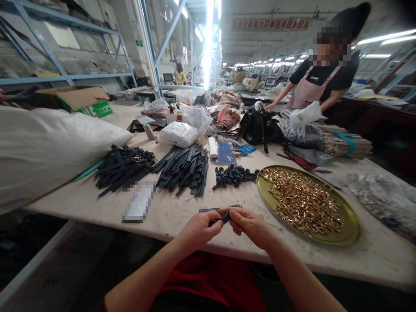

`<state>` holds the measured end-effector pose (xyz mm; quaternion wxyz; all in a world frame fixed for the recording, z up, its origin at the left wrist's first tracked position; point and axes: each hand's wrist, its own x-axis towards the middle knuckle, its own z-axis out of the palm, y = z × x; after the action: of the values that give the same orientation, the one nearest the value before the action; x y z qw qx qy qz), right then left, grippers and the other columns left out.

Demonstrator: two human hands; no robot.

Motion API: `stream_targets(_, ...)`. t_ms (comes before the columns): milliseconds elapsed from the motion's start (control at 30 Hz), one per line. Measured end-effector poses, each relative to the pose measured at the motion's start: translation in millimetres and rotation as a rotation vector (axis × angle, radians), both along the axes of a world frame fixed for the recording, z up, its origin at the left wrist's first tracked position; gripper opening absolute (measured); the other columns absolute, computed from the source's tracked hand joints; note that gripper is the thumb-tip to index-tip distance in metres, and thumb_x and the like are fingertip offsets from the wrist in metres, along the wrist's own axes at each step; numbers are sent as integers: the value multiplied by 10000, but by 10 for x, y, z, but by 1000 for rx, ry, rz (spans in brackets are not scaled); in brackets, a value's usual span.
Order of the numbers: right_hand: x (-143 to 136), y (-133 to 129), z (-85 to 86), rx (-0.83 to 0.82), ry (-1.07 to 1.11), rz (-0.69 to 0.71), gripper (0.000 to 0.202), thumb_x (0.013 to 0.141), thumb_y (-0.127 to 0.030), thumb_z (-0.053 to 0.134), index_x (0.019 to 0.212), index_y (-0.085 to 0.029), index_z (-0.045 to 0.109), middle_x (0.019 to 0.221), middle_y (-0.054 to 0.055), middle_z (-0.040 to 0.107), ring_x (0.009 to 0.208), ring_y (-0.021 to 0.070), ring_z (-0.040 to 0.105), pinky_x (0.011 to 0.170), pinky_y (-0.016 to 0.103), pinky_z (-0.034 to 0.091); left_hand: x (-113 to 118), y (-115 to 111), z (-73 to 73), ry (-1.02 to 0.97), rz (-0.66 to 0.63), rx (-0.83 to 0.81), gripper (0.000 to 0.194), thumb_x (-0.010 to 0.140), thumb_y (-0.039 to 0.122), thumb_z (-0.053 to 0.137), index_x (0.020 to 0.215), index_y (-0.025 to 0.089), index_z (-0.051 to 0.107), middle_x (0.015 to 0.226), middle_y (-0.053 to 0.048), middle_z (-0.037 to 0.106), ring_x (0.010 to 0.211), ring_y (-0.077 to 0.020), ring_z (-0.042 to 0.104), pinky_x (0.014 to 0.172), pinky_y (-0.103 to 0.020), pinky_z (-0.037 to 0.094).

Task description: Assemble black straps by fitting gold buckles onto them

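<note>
Near the table's front edge, my left hand [203, 225] pinches a dark strap [225, 216] that bends between my hands. My right hand [247, 223] grips the strap's other side, fingers closed. Just behind my hands lies another dark strip [208, 210] with a metallic end. Further back are a pile of black straps [186, 169], a heap of small black loops [235, 175] and, to the left, black straps with gold-coloured hardware [125, 167]. At the right, a round gold tray [352, 223] bears many gold-coloured metal pieces [305, 201].
A phone [140, 201] lies left of my hands on the pale table [182, 221]. A large white sack [48, 147] bulges at the left. Behind are plastic bags [182, 133], a black bag [260, 125] and a person in a pink apron [303, 91].
</note>
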<state>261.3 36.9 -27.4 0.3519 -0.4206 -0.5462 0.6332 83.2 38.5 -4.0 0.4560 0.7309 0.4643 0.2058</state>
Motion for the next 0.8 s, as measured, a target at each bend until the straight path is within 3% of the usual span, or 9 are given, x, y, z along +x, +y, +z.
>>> stream_targets(167, -29, 72, -93, -40, 34, 5, 411, 812, -474, 475, 998, -140, 626, 498, -63, 389, 463, 72, 333, 474, 234, 243, 7, 82, -43, 13, 4, -18, 236, 770, 294, 426, 641, 156, 568, 521, 56, 395, 484, -78, 358, 466, -206, 247)
stream_targets(333, -116, 175, -193, -74, 159, -180, 385, 827, -462, 463, 1065, -165, 521, 527, -62, 448, 482, 82, 384, 483, 229, 267, 10, 247, -178, -75, 78, -162, 254, 793, 345, 402, 722, 162, 564, 520, 65, 370, 472, -79, 347, 447, -198, 248)
stream_targets(433, -173, 243, -250, -122, 220, -274, 301, 787, -472, 522, 894, -194, 473, 534, -63, 498, 465, 84, 407, 482, 227, 290, 8, 335, -244, -94, 94, -214, 239, 790, 347, 401, 667, 168, 501, 509, 70, 358, 459, -77, 342, 443, -199, 247)
stream_targets(500, -195, 277, -284, -131, 200, -297, 308, 768, -488, 539, 770, -196, 442, 541, -52, 515, 461, 86, 416, 480, 231, 302, 1, 375, -280, -66, 99, -192, 230, 787, 330, 401, 636, 172, 473, 510, 68, 363, 468, -79, 350, 453, -202, 245)
stream_targets(633, -205, 288, -324, -25, 93, -280, 327, 756, -511, 539, 722, -201, 439, 535, -48, 507, 489, 97, 433, 501, 243, 323, -20, 395, -314, 46, 113, -60, 216, 776, 293, 412, 620, 170, 498, 533, 53, 412, 515, -93, 387, 486, -213, 249)
stream_targets(800, -197, 198, -278, 27, 62, -250, 335, 762, -530, 514, 718, -207, 433, 512, -54, 482, 490, 102, 413, 508, 253, 312, -30, 304, -203, 54, 83, -15, 219, 776, 276, 405, 684, 164, 569, 555, 38, 461, 532, -103, 413, 495, -214, 263)
